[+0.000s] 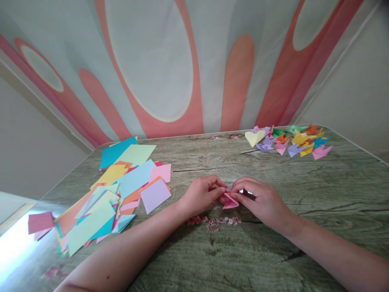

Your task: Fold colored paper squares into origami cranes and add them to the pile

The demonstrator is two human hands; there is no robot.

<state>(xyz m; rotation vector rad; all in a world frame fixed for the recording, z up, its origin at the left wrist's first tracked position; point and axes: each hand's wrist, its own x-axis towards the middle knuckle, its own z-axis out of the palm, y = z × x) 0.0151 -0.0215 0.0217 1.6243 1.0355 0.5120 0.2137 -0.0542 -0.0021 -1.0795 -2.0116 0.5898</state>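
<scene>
Bare hands [200, 195], bare forearms [142, 239]

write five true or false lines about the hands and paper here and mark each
1. The left hand and right hand both hold pink folded paper. True.
2. The loose sheets lie left of the folded pieces. True.
3. The right hand rests on the loose sheets. False: it is at the pink folded paper.
4. The loose sheets are all one colour. False: they include teal, yellow and lilac.
5. The table has a wood-grain look. True.
</scene>
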